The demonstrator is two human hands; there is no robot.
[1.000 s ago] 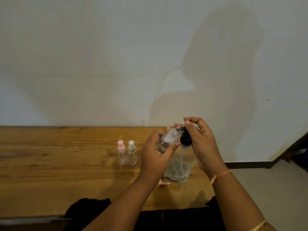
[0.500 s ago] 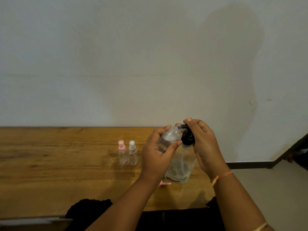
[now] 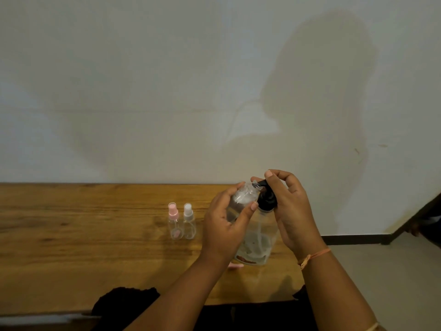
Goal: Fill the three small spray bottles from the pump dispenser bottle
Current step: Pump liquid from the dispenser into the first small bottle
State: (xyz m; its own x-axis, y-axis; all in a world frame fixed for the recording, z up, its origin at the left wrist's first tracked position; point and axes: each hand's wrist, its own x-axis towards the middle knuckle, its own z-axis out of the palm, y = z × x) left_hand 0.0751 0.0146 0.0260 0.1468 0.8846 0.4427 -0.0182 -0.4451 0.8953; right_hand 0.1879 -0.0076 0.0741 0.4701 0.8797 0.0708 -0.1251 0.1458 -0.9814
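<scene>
Filling looked to be the step in hand. A small clear spray bottle (image 3: 242, 201), uncapped, was held tilted with its open mouth right at the spout of the black pump head (image 3: 267, 199). That head topped a clear pump dispenser bottle (image 3: 259, 237), which stood on the wooden table (image 3: 71, 247) with only a little liquid left at the bottom.

The left hand (image 3: 224, 225) gripped the small bottle round its body, thumb on the near side. The right hand (image 3: 291, 211) was curled over the pump head, forefinger laid on top; whether it was pressing down could not be told.

A loose pink cap (image 3: 235, 265) lay on the table under the left wrist, probably this bottle's sprayer. To the left of the hands stood a pink-capped spray bottle (image 3: 175, 223) and a white-capped spray bottle (image 3: 189, 222), upright and side by side; how full they were could not be told.

The next move would call for steady pump strokes with the small mouth kept at the spout. The pink cap would then need screwing back on.
</scene>
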